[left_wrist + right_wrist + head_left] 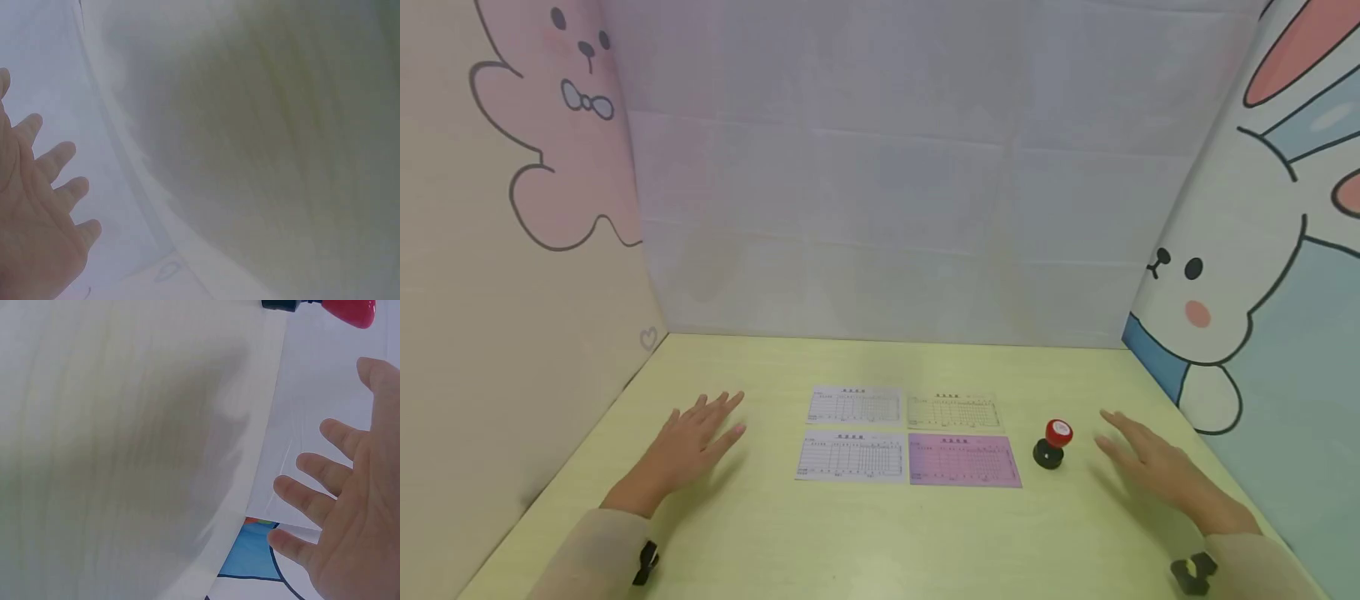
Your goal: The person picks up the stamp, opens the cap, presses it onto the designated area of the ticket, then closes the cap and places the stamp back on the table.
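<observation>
In the head view my left hand (688, 446) is over the table's left side, fingers spread and holding nothing. My right hand (1165, 467) hovers at the right with fingers extended, also holding nothing. Just left of it stands a stamp (1049, 450) with a black base and a red knob, apart from the fingertips. Printed slips lie flat in two rows mid-table: a white one (854, 406) and a pale yellow one (955, 412) behind, a white one (851, 457) and a pink one (964, 460) in front. The right wrist view catches the stamp's red knob (351, 311) above the thumb.
The pale yellow table (850, 542) meets a whitish sheet wall (887, 183) at the back. Side walls close it in, the left (512, 333) with a pink bear drawing and the right (1300, 358) with a white rabbit drawing.
</observation>
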`<state>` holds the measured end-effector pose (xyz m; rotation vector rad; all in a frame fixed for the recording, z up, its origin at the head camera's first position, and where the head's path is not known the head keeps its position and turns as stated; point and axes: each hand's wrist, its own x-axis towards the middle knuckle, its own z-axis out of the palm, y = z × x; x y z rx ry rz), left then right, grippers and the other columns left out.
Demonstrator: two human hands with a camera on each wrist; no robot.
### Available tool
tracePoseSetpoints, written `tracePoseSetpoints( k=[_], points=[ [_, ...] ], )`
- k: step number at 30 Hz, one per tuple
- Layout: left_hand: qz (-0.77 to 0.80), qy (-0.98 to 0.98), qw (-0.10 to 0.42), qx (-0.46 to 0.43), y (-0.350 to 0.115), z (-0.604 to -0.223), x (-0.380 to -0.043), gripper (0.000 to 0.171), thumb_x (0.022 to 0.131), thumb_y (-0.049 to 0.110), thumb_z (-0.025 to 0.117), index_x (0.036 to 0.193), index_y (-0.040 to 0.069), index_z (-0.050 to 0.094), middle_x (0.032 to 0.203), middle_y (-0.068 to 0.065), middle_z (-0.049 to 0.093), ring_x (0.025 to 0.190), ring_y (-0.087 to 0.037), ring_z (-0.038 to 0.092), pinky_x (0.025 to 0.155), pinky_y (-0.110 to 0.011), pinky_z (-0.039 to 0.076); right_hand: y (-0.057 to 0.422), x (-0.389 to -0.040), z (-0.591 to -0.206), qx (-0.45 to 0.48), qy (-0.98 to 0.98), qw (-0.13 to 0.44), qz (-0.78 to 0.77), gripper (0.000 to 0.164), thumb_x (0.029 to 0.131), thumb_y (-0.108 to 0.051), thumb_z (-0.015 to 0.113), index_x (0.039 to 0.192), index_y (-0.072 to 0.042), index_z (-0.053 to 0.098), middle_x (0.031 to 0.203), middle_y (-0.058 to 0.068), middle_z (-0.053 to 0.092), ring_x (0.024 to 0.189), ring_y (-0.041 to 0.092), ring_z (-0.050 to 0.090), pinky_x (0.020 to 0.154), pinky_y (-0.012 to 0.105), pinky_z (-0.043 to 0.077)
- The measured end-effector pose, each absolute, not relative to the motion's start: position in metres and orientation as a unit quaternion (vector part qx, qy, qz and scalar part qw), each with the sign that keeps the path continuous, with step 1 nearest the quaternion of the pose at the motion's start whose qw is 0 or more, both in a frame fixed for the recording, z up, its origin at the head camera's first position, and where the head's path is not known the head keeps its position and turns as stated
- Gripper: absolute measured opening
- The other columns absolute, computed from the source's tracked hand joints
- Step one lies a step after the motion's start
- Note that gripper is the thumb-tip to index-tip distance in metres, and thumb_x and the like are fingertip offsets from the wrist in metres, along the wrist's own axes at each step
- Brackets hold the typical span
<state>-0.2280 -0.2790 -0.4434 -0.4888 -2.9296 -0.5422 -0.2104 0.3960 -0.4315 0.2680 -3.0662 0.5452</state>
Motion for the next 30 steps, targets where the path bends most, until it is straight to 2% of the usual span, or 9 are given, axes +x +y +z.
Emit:
tracePoseSetpoints(
  k=[8,16,23,30],
  points=[
    [-0.208,-0.961,0.055,-0.176,-0.269,-0.441,-0.227,0.061,0.106,0.047,0.043,0.156,0.011,0.037,0.15,-0.026,0.043,0.14,-0.053,0.029,0.108,-0.075,0.016,0.377,-0.206,-0.419,0.117,-0.967,0.034,0.223,0.058,0.106,-0.039,0.049,0.143,0.005,0.047,0.142,0.032,0.047,0.131,0.053,0.04,0.1,0.069,0.035],
    [-0.22,-0.956,0.057,-0.186,-0.259,-0.441,-0.229,0.057,0.106,0.043,0.047,0.152,0.009,0.043,0.145,-0.025,0.05,0.137,-0.051,0.036,0.109,-0.072,0.021,0.356,-0.209,-0.41,0.133,-0.965,0.053,0.22,0.051,0.104,-0.038,0.055,0.138,0.0,0.055,0.136,0.026,0.055,0.122,0.046,0.052,0.097,0.066,0.042],
    [-0.229,-0.952,0.052,-0.196,-0.248,-0.441,-0.231,0.054,0.107,0.041,0.046,0.149,0.008,0.047,0.144,-0.024,0.052,0.133,-0.051,0.042,0.106,-0.071,0.029,0.341,-0.213,-0.408,0.141,-0.963,0.051,0.224,0.055,0.101,-0.044,0.058,0.136,-0.001,0.058,0.133,0.022,0.059,0.124,0.044,0.052,0.097,0.065,0.043],
    [-0.245,-0.95,0.045,-0.19,-0.24,-0.446,-0.235,0.051,0.106,0.041,0.049,0.147,0.011,0.051,0.144,-0.012,0.055,0.133,-0.04,0.047,0.107,-0.062,0.036,0.334,-0.218,-0.412,0.16,-0.962,0.058,0.212,0.054,0.097,-0.042,0.066,0.131,-0.001,0.061,0.12,0.011,0.064,0.107,0.03,0.059,0.085,0.051,0.052]
  ],
)
